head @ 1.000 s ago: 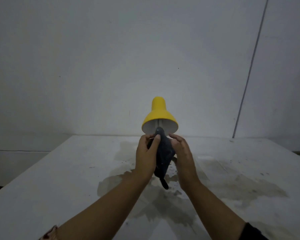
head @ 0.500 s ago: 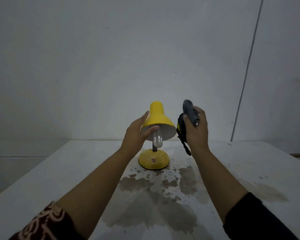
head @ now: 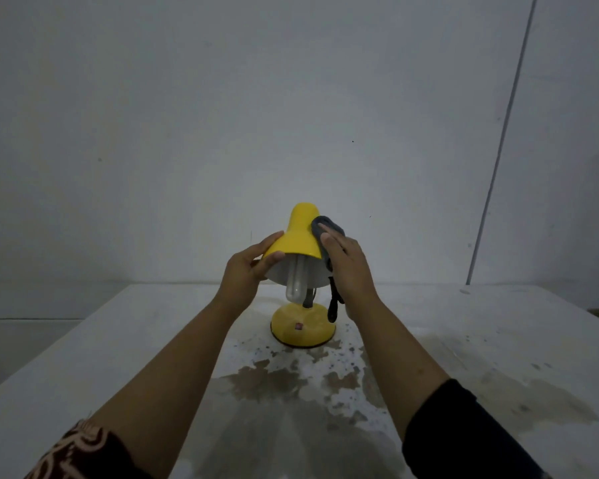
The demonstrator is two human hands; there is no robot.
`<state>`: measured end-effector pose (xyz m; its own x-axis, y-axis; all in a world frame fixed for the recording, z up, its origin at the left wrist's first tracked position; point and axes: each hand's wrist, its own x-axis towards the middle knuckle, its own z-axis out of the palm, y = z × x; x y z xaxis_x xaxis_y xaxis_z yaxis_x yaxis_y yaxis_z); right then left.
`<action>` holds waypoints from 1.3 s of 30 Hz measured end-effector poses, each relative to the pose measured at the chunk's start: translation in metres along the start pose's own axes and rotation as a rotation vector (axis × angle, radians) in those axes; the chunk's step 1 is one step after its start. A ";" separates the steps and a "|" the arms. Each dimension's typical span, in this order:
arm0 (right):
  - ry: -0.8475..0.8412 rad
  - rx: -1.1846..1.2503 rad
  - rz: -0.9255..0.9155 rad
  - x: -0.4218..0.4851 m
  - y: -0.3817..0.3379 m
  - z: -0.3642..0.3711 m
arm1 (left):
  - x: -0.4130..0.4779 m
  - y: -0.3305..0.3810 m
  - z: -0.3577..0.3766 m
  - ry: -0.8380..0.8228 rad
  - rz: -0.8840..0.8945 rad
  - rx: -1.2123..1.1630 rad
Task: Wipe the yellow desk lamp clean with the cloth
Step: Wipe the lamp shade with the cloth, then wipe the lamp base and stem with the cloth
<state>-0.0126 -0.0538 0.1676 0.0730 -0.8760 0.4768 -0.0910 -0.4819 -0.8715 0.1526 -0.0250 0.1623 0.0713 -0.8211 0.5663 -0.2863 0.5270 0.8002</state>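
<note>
The yellow desk lamp [head: 300, 236] stands on the white table [head: 83, 357], its round base [head: 303, 328] towards the table's back middle. A white bulb [head: 295, 283] hangs under the shade. My left hand [head: 244, 271] grips the left rim of the shade, thumb under the edge. My right hand [head: 348, 267] presses a dark grey cloth [head: 327, 225] against the shade's right side. A tail of the cloth dangles down beside the lamp's stem.
Dark damp stains [head: 291, 409] spread over the table in front of the lamp base and towards the right. A bare pale wall [head: 291, 98] rises behind the table, with a thin vertical line [head: 498, 143] at the right.
My right hand has brought the cloth from mid-air beside the lamp onto the right side of the shade. My left hand stays on the left rim.
</note>
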 end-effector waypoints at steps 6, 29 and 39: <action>0.084 0.359 0.394 -0.008 0.011 0.006 | -0.002 -0.004 -0.009 -0.055 -0.008 -0.030; -0.065 -0.163 0.523 -0.046 0.072 -0.059 | -0.065 -0.065 0.050 0.427 -0.416 -0.109; -0.134 -0.718 0.219 -0.013 0.119 -0.019 | -0.079 -0.126 0.075 -0.216 -0.152 0.742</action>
<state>-0.0433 -0.1000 0.0602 0.0943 -0.9652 0.2439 -0.7379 -0.2322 -0.6338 0.1116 -0.0430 0.0023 -0.0045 -0.9369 0.3496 -0.8568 0.1839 0.4818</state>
